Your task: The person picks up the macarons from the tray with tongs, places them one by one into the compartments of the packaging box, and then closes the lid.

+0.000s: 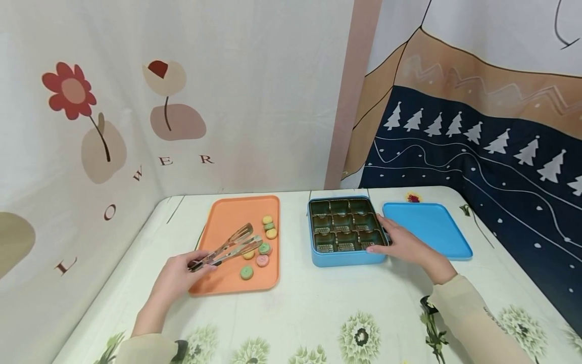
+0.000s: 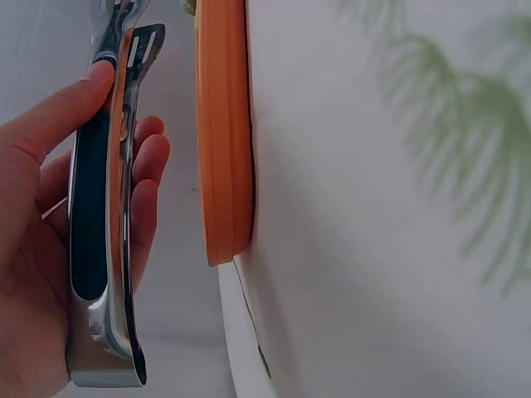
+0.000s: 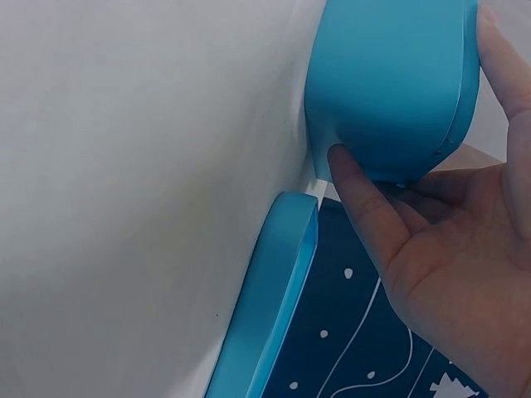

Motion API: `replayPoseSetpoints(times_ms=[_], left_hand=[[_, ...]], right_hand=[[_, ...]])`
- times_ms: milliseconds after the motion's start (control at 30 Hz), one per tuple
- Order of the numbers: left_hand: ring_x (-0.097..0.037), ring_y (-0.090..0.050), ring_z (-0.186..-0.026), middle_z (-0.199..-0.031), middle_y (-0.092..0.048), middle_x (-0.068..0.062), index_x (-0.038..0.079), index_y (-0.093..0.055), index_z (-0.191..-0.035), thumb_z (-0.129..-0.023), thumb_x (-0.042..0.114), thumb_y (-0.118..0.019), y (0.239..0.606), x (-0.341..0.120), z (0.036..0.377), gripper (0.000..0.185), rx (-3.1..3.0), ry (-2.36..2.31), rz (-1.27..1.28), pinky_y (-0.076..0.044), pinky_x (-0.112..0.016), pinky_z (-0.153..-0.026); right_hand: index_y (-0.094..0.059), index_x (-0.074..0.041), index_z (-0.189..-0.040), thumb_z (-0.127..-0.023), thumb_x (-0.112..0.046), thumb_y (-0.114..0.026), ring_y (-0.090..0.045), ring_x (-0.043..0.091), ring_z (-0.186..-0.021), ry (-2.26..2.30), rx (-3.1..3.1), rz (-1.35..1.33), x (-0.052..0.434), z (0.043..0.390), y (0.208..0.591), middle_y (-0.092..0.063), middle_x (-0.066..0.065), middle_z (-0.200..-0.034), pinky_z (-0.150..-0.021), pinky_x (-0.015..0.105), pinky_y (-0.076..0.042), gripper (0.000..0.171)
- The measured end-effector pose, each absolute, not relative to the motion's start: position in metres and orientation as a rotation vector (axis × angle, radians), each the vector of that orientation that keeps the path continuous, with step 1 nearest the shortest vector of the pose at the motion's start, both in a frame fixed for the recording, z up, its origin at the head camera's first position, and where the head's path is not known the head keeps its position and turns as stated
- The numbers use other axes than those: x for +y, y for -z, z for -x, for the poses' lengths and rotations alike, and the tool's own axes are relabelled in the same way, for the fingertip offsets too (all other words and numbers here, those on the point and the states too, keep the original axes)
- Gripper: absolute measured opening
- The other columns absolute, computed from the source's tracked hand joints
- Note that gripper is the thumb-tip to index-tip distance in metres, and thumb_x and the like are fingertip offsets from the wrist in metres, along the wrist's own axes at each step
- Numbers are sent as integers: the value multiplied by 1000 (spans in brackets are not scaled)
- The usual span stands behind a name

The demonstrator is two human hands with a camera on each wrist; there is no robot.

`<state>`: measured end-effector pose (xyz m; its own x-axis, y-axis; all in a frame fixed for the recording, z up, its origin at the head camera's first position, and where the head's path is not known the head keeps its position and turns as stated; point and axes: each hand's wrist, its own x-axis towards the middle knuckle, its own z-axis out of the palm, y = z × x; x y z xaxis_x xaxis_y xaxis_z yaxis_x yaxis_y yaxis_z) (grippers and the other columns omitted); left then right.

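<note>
Two hands at work on a table [image 1: 318, 313] with a floral cloth, lower half of the head view. Left hand [image 1: 175, 277], lower left of centre, grips metal tongs [image 1: 227, 246] by the handle end; in the left wrist view the thumb [image 2: 62, 104] lies along one arm of the tongs and the fingers [image 2: 149, 178] curl round the other, so the hand is clamped on them. Tong tips reach up and right over an orange tray [image 1: 227, 222], left of centre, and sit just beside a small cluster of round sweets [image 1: 259, 247] in yellow, green and pink at the tray's right side; whether the tips touch one, cannot tell.

Right hand [image 1: 402, 245], right of centre, holds the right edge of a blue tin [image 1: 345, 258] whose dark insert is divided into compartments. In the right wrist view the thumb [image 3: 357, 186] presses the tin's outer wall and a finger [image 3: 506, 66] lies along its far edge: fingers spread apart, bracing the tin's corner. Blue lid [image 1: 427, 227] lies flat on the table just right of the tin, partly behind the hand
</note>
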<state>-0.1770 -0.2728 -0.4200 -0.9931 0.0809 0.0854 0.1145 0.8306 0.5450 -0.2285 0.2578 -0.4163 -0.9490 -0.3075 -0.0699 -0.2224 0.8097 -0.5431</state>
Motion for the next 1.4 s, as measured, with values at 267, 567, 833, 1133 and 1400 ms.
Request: replayPoseSetpoints(times_ms=[267,567,833,1133,1400], left_hand=[[-14,-63,-84,-100,-76,-3,15,-72,-119,-86,41,-76,423,-271,175,42,-2952,879,239,-47,-33,-70],[-28,-69,-97,-109,-75,-8,14,-72,-121,-86,39,-77,423,-267,174,43,-2959,825,268,-53,-45,-80],[-28,-69,-97,-111,-75,-9,15,-71,-123,-87,40,-75,423,-266,175,44,-2976,823,284,-53,-44,-79],[-30,-69,-99,-113,-75,-10,16,-72,-122,-87,39,-75,423,-265,177,43,-3021,780,272,-53,-43,-76],[-32,-70,-95,-112,-75,-12,15,-75,-116,-85,36,-77,421,-260,176,37,-3007,691,266,-50,-39,-69]], right_hand=[[-12,5,-157,-85,-56,-72,-17,57,-145,830,2838,420,258,229,417,-13,35,-161,-110,71,-26,112],[-13,6,-157,-86,-56,-71,-18,57,-145,828,2839,425,259,229,418,-14,35,-161,-110,71,-27,111],[-13,6,-157,-86,-56,-71,-18,57,-145,832,2840,424,259,229,418,-13,35,-161,-110,71,-26,111],[-14,6,-157,-86,-56,-71,-19,57,-145,831,2842,429,259,229,418,-15,35,-160,-110,71,-27,110],[-14,7,-157,-86,-55,-71,-19,57,-145,839,2842,437,259,228,418,-15,35,-160,-110,71,-26,110]])
